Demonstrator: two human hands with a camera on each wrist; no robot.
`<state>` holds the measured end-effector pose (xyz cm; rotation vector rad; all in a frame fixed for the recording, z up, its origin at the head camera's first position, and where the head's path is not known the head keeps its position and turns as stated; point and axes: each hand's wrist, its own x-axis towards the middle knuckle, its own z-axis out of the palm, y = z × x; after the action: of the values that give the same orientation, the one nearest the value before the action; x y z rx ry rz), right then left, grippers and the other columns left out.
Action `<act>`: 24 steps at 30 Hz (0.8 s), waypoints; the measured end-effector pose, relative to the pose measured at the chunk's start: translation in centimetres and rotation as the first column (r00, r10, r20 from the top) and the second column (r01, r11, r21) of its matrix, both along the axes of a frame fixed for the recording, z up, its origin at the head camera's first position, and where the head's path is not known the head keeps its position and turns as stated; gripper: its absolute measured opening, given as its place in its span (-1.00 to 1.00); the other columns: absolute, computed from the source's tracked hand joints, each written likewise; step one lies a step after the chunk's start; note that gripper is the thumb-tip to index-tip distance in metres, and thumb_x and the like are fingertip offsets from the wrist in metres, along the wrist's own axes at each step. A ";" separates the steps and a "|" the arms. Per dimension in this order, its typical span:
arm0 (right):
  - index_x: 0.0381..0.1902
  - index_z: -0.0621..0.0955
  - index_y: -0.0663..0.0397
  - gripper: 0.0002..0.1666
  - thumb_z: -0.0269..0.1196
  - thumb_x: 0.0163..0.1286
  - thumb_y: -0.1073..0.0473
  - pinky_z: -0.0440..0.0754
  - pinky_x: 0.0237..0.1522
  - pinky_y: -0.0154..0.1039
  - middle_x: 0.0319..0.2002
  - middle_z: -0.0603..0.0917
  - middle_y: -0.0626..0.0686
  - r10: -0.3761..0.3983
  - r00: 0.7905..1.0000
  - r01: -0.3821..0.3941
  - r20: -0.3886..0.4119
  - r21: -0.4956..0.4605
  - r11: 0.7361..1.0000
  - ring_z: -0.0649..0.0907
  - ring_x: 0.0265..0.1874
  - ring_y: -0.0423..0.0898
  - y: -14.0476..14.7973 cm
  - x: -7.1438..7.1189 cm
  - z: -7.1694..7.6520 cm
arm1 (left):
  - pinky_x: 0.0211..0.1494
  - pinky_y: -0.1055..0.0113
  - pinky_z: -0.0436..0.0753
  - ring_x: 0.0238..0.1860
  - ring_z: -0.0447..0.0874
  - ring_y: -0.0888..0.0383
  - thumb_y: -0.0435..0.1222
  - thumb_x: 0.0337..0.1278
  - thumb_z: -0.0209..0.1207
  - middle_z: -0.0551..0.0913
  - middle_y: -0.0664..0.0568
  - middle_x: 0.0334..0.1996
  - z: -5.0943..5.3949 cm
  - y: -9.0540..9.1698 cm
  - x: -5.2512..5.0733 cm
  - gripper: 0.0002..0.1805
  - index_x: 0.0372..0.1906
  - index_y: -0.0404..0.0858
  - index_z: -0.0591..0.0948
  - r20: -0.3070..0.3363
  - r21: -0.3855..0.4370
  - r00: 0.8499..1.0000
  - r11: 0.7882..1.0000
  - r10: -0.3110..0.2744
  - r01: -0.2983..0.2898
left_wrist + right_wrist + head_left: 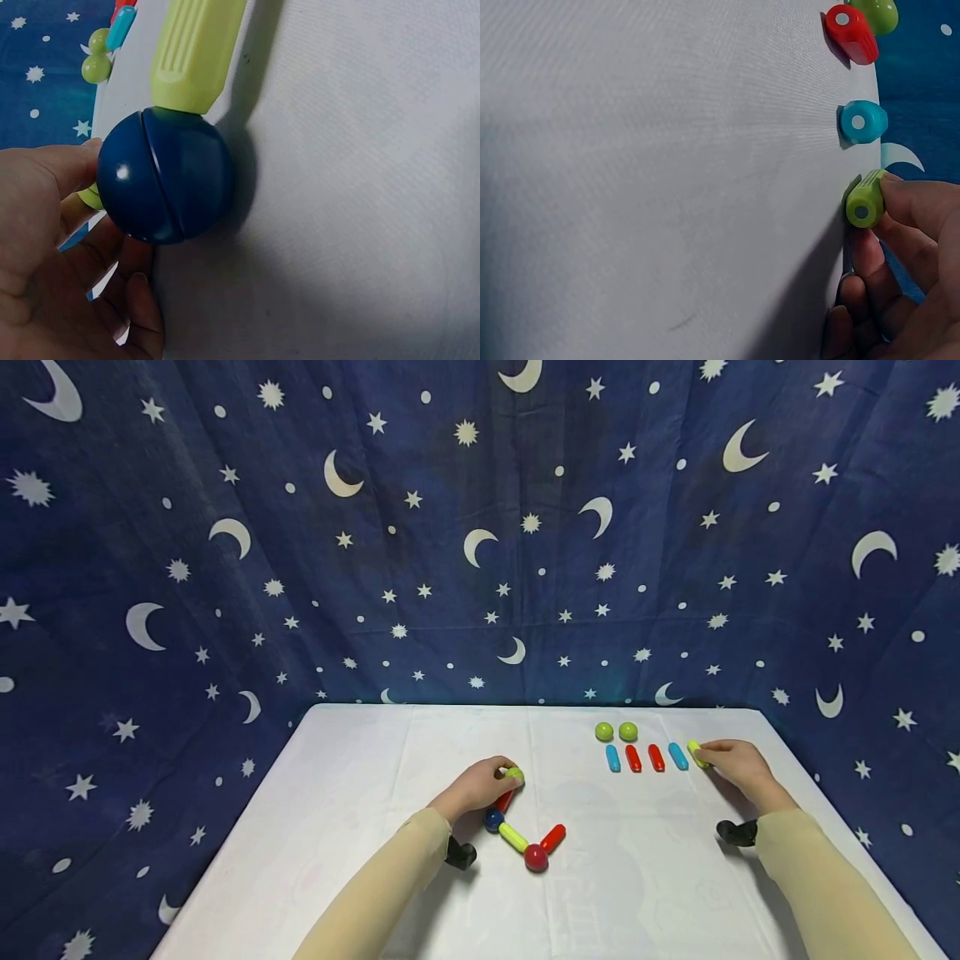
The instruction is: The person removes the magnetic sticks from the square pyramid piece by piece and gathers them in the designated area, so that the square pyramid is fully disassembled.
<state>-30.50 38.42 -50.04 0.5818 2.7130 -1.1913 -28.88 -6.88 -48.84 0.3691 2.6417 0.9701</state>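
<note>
My left hand [483, 783] pinches a green ball [515, 773] at the far end of a joined chain on the white table. From that ball the chain runs through a red rod [506, 802], a dark blue ball [493, 820], a yellow-green rod [513, 837] and a red ball [536, 857] to another red rod [553, 838]. In the left wrist view the blue ball [169, 176] mostly hides the green one. On the right, my right hand [742, 770] pinches a yellow-green rod [866, 201] between thumb and fingers; its end shows a grey disc.
Left of the right hand lie a blue rod [678, 756], two red rods [656, 757] and another blue rod [613, 758] in a row. Two green balls [627, 732] sit behind them. A dark blue curtain [450, 568] with moons and stars surrounds the table [360, 777].
</note>
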 end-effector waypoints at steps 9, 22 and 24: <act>0.29 0.46 0.46 -0.35 0.18 0.51 0.00 0.51 0.09 0.19 0.23 0.46 0.46 0.008 1.000 -0.008 -0.016 0.015 1.000 0.47 0.15 0.33 -0.2 0.1 0.1 | 0.27 0.00 0.52 0.00 0.57 0.05 -0.04 0.43 0.22 0.64 -0.07 0.06 -0.1 0.0 0.0 -0.61 0.20 -0.12 0.62 -0.002 0.001 1.000 1.000 0.002 -0.002; 0.28 0.46 0.46 -0.37 0.11 0.57 -0.02 0.52 0.04 0.15 0.18 0.49 0.43 -0.021 1.000 0.021 -0.010 -0.019 1.000 0.48 0.09 0.28 0.1 -0.1 -0.3 | 0.31 -0.01 0.50 0.08 0.58 0.02 -0.01 0.44 0.20 0.64 -0.10 0.12 -0.2 0.0 0.0 -0.57 0.26 -0.11 0.59 0.008 -0.014 1.000 1.000 0.006 -0.006; 0.29 0.45 0.47 -0.37 0.08 0.58 -0.01 0.52 0.05 0.15 0.18 0.50 0.42 -0.021 1.000 0.020 -0.020 -0.024 1.000 0.48 0.09 0.28 0.1 -0.1 -0.4 | 0.32 -0.01 0.49 0.12 0.58 0.01 -0.01 0.45 0.19 0.63 -0.10 0.15 -0.3 0.0 0.0 -0.56 0.27 -0.10 0.58 0.003 -0.018 1.000 1.000 0.006 -0.006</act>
<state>-30.59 38.55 -50.41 0.5990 2.7125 -1.2389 -28.88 -6.88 -49.11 0.3551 2.6482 0.9474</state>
